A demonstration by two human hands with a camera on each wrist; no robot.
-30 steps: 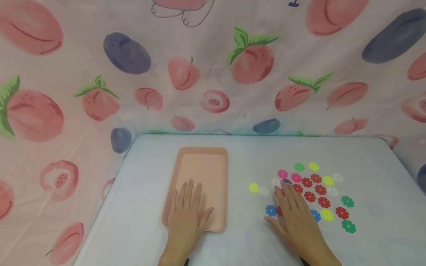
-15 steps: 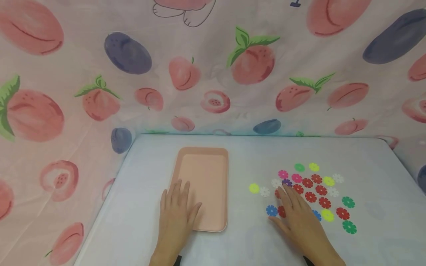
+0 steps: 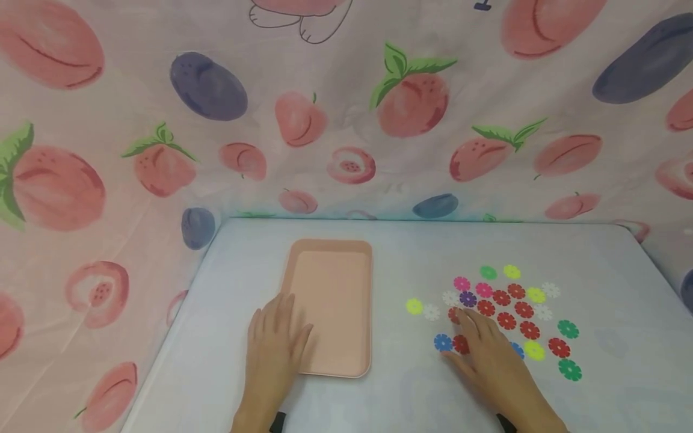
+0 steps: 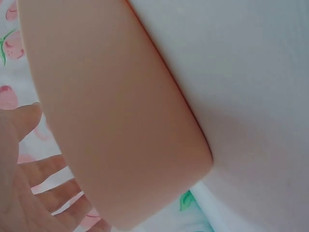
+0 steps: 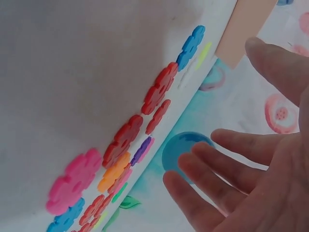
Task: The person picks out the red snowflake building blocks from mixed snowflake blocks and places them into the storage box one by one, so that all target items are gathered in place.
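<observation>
In the head view, my left hand [image 3: 273, 343] is at the near left edge of a shallow peach-coloured tray [image 3: 335, 307]. Its fingers are loosely extended and grip nothing; the left wrist view puts them beside the tray's wall [image 4: 116, 106]. Over the near side of a scatter of flower-shaped plastic discs, my right hand [image 3: 489, 355] hovers with thumb and fingers apart, holding none. Close to its fingertips lie a blue disc [image 3: 443, 343], a red disc [image 3: 461, 344] and a purple disc [image 3: 468, 299]. The right hand covers some discs; the right wrist view shows an orange disc [image 5: 114, 172] among them.
Further discs spread to the right, among them a green disc [image 3: 569, 370]. A yellow disc [image 3: 414, 307] and a white disc [image 3: 431, 312] lie toward the tray. The white table [image 3: 395, 391] meets a fruit-printed cloth [image 3: 346, 120] at its back and left.
My left hand has moved left, from over the tray to its left edge. The right hand has drawn slightly back toward me, its fingers bending a little more, uncovering the purple disc.
</observation>
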